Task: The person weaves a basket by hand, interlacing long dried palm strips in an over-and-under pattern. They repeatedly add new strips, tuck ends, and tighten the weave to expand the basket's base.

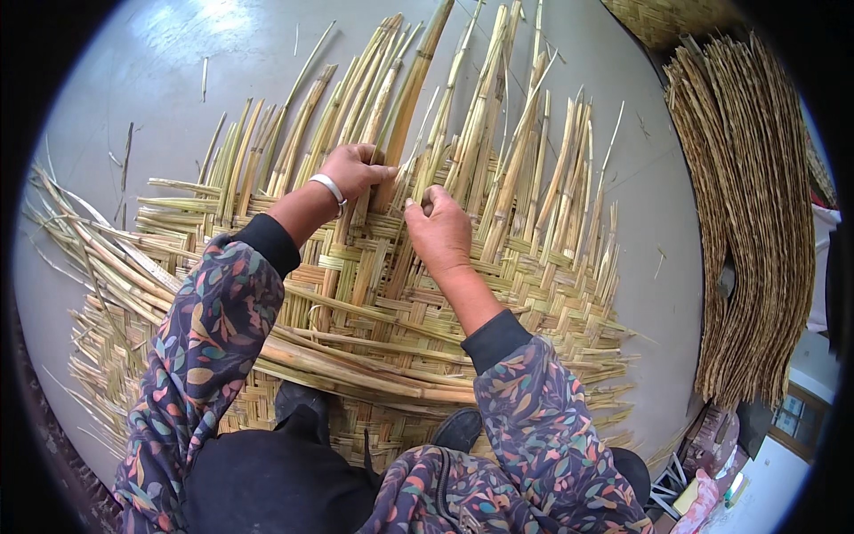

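A half-woven mat (374, 294) of flat yellow-green reed strips lies on the grey floor, its loose upright strips (480, 116) fanning away from me. My left hand (354, 169), with a white bangle on the wrist, presses down on a few strips at the woven edge, fingers curled over them. My right hand (436, 227) sits just to its right, pinching a single strip between thumb and fingers. Both forearms wear floral sleeves. I squat on the near part of the mat, my dark shoes (301, 402) resting on it.
A tall stack of finished woven mats (756, 222) lies at the right. Another woven piece (667, 18) shows at the top right. Loose reed ends (80, 240) stick out on the left. Bare grey floor (178, 62) spreads beyond the mat. Small clutter (712, 481) sits at the lower right.
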The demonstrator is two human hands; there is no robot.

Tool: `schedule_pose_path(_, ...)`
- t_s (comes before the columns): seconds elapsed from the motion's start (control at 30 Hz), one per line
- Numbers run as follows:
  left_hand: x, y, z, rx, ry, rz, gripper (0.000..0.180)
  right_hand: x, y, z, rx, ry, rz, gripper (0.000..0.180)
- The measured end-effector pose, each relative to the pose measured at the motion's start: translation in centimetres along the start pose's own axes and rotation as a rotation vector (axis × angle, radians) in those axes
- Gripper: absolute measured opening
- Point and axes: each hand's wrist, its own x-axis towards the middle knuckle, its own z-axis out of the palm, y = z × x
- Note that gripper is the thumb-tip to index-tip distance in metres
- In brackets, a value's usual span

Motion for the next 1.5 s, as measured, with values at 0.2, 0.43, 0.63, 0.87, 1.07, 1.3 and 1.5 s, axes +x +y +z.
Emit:
schedule_pose_path(0.2,-1.8,1.3,-1.8,-0.351,-0.252,-0.069,0.041,-0.5,-0.3,-0.1,-0.285,-0.094,-0.333,0.02)
schedule_pose_path(0.43,-4.6,-0.3,-2.0,-0.333,0.195,0.04,0.025,0.4,-0.4,-0.5,-0.228,-0.156,-0.28,0.02)
schedule_pose_path(0.63,-7.7,-4.1,-0.5,-0.35,0.471,0.043,0.015,-0.8,-0.8,0.8,-0.359,-0.055,-0.323,0.01)
schedule_pose_path(0.87,-7.8,-5.6,-4.0,-0.241,0.594,0.18,0.016,-0.6,-1.8,0.7,-0.537,-0.058,-0.526,0.008)
schedule_pose_path(1.07,-9.3,-6.4,-6.5,-0.516,0.521,0.081,0.016,-0.3,-5.3,1.4,-0.335,-0.152,-0.742,0.02)
schedule_pose_path(1.3,-10.8,-5.0,-12.3,-0.733,0.124,0.042,0.012,0.5,-7.5,3.8,-0.221,-0.292,-0.454,0.021)
schedule_pose_path(1.5,-7.4,-2.1,-12.1,-0.551,0.047,0.107,0.015,0.5,-7.5,4.3,-0.099,-0.209,-0.328,0.022)
